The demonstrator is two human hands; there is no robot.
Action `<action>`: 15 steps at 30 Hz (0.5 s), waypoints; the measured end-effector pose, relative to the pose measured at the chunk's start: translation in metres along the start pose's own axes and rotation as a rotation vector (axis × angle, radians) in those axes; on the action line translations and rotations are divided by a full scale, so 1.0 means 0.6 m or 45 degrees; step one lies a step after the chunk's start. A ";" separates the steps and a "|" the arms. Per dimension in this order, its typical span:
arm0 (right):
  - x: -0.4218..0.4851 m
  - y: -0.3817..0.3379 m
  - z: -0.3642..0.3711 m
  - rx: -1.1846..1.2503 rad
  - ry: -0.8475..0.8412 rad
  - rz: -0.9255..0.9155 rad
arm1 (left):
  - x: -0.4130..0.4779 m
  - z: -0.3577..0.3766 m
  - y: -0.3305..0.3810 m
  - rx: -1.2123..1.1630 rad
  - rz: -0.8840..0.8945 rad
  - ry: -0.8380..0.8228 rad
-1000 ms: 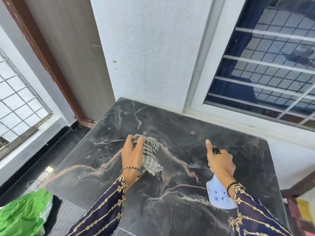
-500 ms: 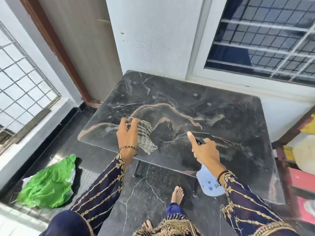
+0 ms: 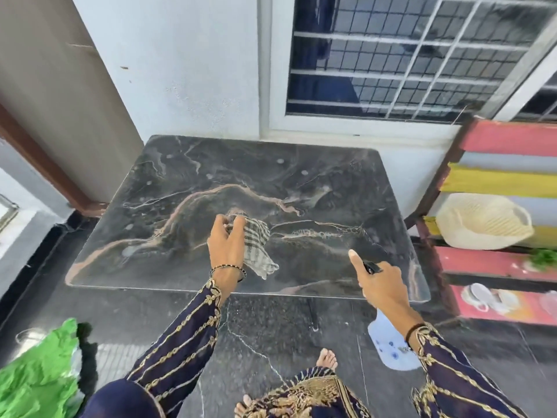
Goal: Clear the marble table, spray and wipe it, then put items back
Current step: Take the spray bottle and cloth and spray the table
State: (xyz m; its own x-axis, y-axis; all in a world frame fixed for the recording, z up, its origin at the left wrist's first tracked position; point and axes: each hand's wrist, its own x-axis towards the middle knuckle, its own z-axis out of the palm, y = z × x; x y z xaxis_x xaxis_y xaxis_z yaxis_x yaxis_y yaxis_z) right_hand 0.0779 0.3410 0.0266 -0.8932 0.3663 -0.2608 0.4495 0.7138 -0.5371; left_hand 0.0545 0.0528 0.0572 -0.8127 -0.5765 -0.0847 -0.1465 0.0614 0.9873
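The dark marble table (image 3: 187,182) with pale veins stands against the white wall, with nothing standing on it. My left hand (image 3: 226,245) grips a crumpled checked cloth (image 3: 256,245) over the table's front middle; the cloth's tail hangs down past the wrist. My right hand (image 3: 381,280) holds a light blue spray bottle (image 3: 390,345) by its black trigger head, index finger stretched forward. The bottle's body hangs below the wrist, in front of the table's front right edge.
A green bag (image 3: 39,375) lies on the dark floor at lower left. A striped red, yellow and blue rack (image 3: 494,182) at right holds a cream woven hat (image 3: 482,221). A barred window (image 3: 407,55) is behind the table. My bare foot (image 3: 327,359) is on the floor.
The view has pulled back and tilted down, so the whole table and the rack at right now show. Both hands have come back toward the table's front edge, still holding cloth and bottle.
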 end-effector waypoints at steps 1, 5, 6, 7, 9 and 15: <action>0.009 0.013 -0.008 -0.011 0.002 0.011 | -0.002 0.016 0.002 -0.007 -0.013 -0.033; 0.061 0.054 -0.054 0.068 0.024 0.065 | -0.008 0.092 0.009 -0.011 -0.031 -0.111; 0.077 0.058 -0.063 0.094 0.026 0.058 | -0.009 0.108 0.010 -0.013 -0.030 -0.126; 0.100 0.060 -0.073 0.120 0.019 0.053 | -0.007 0.132 0.012 -0.011 -0.036 -0.145; 0.145 0.059 -0.085 0.164 -0.007 0.042 | -0.002 0.175 0.011 -0.002 -0.046 -0.176; 0.310 0.011 -0.107 0.154 -0.063 -0.002 | 0.020 0.318 0.014 0.020 -0.062 -0.141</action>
State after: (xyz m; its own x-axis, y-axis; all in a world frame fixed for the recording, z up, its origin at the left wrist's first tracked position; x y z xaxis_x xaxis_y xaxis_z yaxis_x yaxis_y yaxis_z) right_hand -0.0846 0.4522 0.0260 -0.8947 0.3329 -0.2978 0.4462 0.6360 -0.6297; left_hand -0.0641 0.2020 0.0390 -0.8618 -0.4854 -0.1477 -0.1954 0.0490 0.9795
